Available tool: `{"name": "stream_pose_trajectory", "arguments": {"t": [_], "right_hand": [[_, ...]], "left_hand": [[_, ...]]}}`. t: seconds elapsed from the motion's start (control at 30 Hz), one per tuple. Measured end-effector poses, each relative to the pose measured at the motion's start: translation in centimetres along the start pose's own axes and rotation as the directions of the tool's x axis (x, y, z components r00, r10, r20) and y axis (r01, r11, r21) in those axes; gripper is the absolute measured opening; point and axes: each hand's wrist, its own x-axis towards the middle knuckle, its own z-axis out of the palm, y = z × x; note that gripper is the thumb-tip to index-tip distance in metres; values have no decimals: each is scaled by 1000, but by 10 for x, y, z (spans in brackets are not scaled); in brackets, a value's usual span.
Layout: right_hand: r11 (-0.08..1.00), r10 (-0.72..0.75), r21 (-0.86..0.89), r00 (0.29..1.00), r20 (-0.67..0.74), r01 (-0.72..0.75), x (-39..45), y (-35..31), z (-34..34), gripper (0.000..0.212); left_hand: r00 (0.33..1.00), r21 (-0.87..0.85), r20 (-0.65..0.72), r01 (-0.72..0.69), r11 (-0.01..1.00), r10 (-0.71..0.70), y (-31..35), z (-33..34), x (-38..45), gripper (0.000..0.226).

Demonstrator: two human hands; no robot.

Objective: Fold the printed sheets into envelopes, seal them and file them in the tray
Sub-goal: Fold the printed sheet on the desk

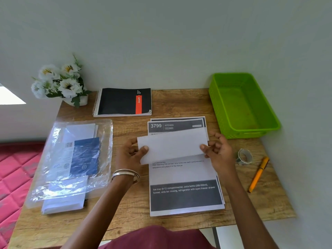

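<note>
Home desk corner: wooden table [179,103], notebook [124,102], flowers [59,81], quilted bedding [16,169].

Wooden table [179,103] — pale wall [161,33]

Lime-green tray [269,123], orange pen [258,175]

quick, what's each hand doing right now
Left hand: pinching the left end of the white folded sheet.
Right hand: thumb on the sheet's right end, fingers loosely curled behind it.
</note>
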Motion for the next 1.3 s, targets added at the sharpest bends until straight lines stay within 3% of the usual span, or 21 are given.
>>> {"name": "stream_pose_trajectory", "arguments": {"t": [0.1,0.17,0.27,0.4,0.63,0.77,0.9,1.0,1.1,1.2,1.3], "right_hand": [[999,25,-34,999,-34,-26,-8,5,-1,47],[997,59,-45,997,-55,-61,-11,7,0,47],[995,90,-45,994,-67,-93,-15,10,0,45],[991,90,-89,994,-64,-96,-18,14,0,36],[910,14,-414,998,-58,-37,-22,18,5,39],[820,-77,-570,997,-22,51,-25,21,8,40],[750,-46,-660,999,16,45,-25,26,10,42],[579,-104,-808,993,59,108,-29,22,18,37],[429,-112,-859,960,258,280,-35,13,40,55],[385,-52,-795,871,488,468,-40,14,61,61],[385,-59,-799,877,478,461,-40,17,59,48]], "left_hand": [[1000,32,-12,26,999,-26,-1,1,-4,57],[1000,83,8,-24,996,24,-1,-1,-4,63],[999,198,29,-37,979,32,-5,-3,-5,51],[999,205,54,-8,979,-4,-17,-4,-5,50],[987,516,92,-161,842,132,-23,-4,-5,51],[981,605,119,-194,772,153,-25,-3,-8,52],[975,671,152,-222,708,161,-30,-4,-6,51],[925,758,271,-375,533,266,-33,-3,-8,46],[866,818,402,-486,307,297,-40,-3,-14,46],[861,840,426,-491,233,278,-45,-4,-17,53],[869,856,428,-478,199,248,-44,-3,-19,52]]}}
